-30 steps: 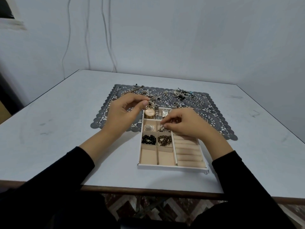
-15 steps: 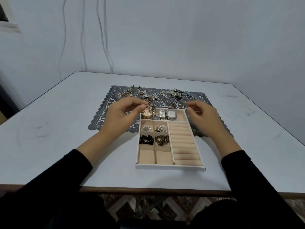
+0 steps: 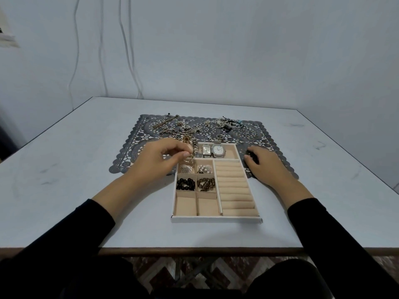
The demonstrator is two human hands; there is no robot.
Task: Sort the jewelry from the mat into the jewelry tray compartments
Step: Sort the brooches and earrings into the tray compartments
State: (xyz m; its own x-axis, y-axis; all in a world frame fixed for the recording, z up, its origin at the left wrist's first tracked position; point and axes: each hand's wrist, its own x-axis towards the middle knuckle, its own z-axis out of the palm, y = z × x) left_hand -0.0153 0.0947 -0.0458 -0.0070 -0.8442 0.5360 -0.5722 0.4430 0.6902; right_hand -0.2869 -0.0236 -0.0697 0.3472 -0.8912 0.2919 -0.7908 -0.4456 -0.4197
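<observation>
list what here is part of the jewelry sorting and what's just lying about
Part of the job:
- jewelry tray
- lace mat
- loose jewelry on the mat
- gold watch, pinched in the left hand

Just there:
- wall cables
- table

Part of gold watch (image 3: 186, 139) hidden behind left hand (image 3: 158, 161), jewelry (image 3: 226, 123) on far mat (image 3: 133, 152) too small to identify

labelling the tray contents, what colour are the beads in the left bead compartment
The beads are glossy black, clearest in the head view.
</observation>
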